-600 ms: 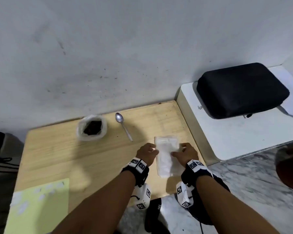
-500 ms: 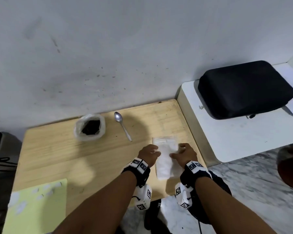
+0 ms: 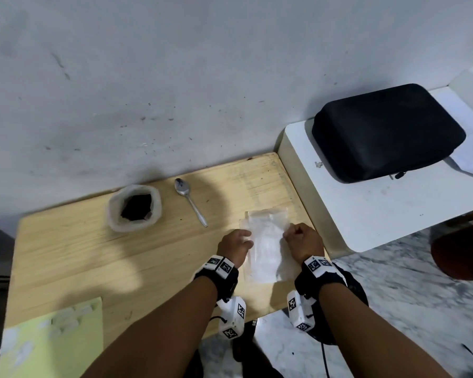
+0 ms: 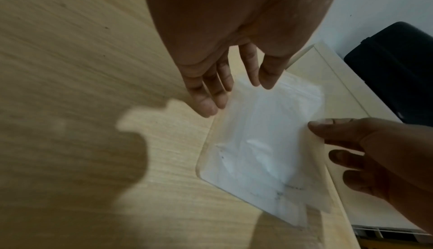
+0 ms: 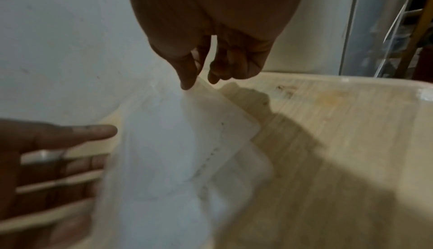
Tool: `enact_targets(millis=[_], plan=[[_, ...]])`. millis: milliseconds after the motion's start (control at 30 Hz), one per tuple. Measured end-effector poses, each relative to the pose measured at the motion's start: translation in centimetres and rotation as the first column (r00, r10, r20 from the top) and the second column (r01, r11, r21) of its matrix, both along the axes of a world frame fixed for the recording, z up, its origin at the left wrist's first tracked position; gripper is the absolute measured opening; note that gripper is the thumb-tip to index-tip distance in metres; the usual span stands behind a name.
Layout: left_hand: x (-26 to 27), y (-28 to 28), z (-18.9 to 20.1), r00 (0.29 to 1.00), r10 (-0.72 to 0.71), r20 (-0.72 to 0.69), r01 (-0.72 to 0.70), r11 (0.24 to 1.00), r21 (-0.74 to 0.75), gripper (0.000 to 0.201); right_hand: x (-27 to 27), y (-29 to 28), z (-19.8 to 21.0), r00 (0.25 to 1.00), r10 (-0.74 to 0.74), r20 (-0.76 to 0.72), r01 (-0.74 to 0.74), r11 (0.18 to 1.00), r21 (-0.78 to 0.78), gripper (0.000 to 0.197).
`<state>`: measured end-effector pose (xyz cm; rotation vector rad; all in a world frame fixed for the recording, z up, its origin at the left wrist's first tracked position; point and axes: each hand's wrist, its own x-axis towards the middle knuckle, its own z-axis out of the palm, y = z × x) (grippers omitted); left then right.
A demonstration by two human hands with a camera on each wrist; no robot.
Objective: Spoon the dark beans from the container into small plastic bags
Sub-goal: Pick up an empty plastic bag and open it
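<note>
A white container of dark beans (image 3: 134, 207) stands at the back of the wooden table (image 3: 93, 255), with a metal spoon (image 3: 190, 200) lying to its right. Near the table's right edge lies a stack of clear plastic bags (image 3: 265, 244). My right hand (image 3: 288, 233) pinches the right edge of the top plastic bag (image 5: 168, 151) between thumb and fingers (image 5: 187, 79) and lifts that side. My left hand (image 3: 246, 238) lies at the stack's left edge, its fingers (image 4: 206, 101) straight and holding nothing.
A grey wall runs right behind the table. To the right stands a white table (image 3: 380, 214) with a black case (image 3: 388, 132) on it. A yellow-green sheet (image 3: 52, 336) with small white pieces lies at the front left corner.
My right hand has curled its fingers on the top bag's right edge and raised it. The left hand has stayed at the stack's left edge.
</note>
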<state>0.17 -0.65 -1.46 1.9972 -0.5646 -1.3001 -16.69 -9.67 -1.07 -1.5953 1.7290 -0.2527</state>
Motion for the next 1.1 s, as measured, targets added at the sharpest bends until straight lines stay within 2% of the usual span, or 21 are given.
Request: enact_targets(millis=[67, 133, 233, 300, 333, 433, 500, 567, 600, 667, 733, 767, 800, 933, 1033, 1100], plan=[[0.4, 0.2, 0.8, 0.999, 0.029, 0.037, -0.027, 0.998, -0.055, 0.021, 0.5, 0.1, 1.3, 0.989, -0.039, 0.141, 0.04, 0.999, -0.001, 0.005], [1.0, 0.0, 2.0, 0.996, 0.058, 0.07, -0.048, 0.989, -0.14, 0.018, 1.4, 0.1, 3.2, 0.949, -0.062, 0.309, 0.052, 0.998, 0.041, 0.011], [2.9, 0.0, 4.5, 0.991, 0.11, 0.073, -0.087, 0.959, -0.268, 0.022, 3.8, 0.3, 6.7, 0.903, 0.009, 0.429, -0.088, 0.982, 0.165, 0.014], [4.7, 0.1, 6.0, 0.977, 0.157, 0.144, -0.103, 0.94, -0.325, 0.025, 5.2, 0.2, 7.8, 0.9, 0.09, 0.427, -0.202, 0.954, 0.223, 0.016], [6.0, 0.4, 6.9, 0.967, 0.18, 0.182, -0.108, 0.931, -0.347, 0.027, 6.3, 0.2, 8.4, 0.896, 0.152, 0.416, -0.254, 0.946, 0.2, 0.021], [9.3, 1.9, 8.8, 0.959, 0.11, 0.259, -0.003, 0.924, -0.382, 0.03, 9.5, 0.2, 10.1, 0.898, 0.274, 0.345, -0.289, 0.957, -0.01, 0.041], [11.3, 3.1, 10.1, 0.949, 0.025, 0.316, 0.104, 0.917, -0.385, 0.029, 12.1, 0.3, 11.5, 0.869, 0.391, 0.304, -0.387, 0.919, -0.077, 0.034], [13.2, 4.6, 11.4, 0.931, 0.005, 0.366, 0.146, 0.912, -0.383, 0.025, 14.7, 0.7, 12.7, 0.806, 0.55, 0.219, -0.559, 0.829, -0.026, 0.019], [13.9, 5.2, 11.7, 0.921, 0.014, 0.39, 0.145, 0.915, -0.376, 0.023, 15.7, 0.9, 13.0, 0.788, 0.582, 0.202, -0.597, 0.802, 0.019, 0.016], [15.5, 6.6, 12.0, 0.872, 0.11, 0.477, 0.091, 0.921, -0.379, 0.02, 17.8, 1.9, 13.8, 0.793, 0.562, 0.235, -0.594, 0.799, 0.097, 0.017], [16.4, 7.8, 12.0, 0.776, 0.269, 0.571, -0.006, 0.908, -0.42, 0.018, 19.4, 2.9, 14.0, 0.808, 0.498, 0.315, -0.562, 0.813, 0.155, 0.016], [16.5, 8.2, 12.1, 0.749, 0.322, 0.579, -0.049, 0.898, -0.437, 0.013, 19.9, 3.5, 14.0, 0.804, 0.471, 0.364, -0.556, 0.812, 0.177, 0.014], [16.5, 8.5, 12.3, 0.751, 0.344, 0.563, -0.086, 0.897, -0.433, 0.011, 20.5, 4.1, 14.0, 0.792, 0.459, 0.402, -0.561, 0.806, 0.186, 0.014], [16.7, 9.3, 12.8, 0.839, 0.319, 0.44, -0.181, 0.927, -0.328, 0.038, 22.8, 6.1, 14.0, 0.719, 0.514, 0.467, -0.633, 0.762, 0.137, 0.016], [17.2, 9.6, 13.0, 0.893, 0.334, 0.303, -0.224, 0.912, -0.343, 0.037, 23.6, 6.7, 13.9, 0.702, 0.542, 0.461, -0.659, 0.74, 0.134, 0.013], [17.4, 9.7, 13.4, 0.895, 0.344, 0.285, -0.242, 0.91, -0.337, 0.032, 23.8, 6.9, 13.7, 0.692, 0.544, 0.475, -0.675, 0.721, 0.159, 0.01]])
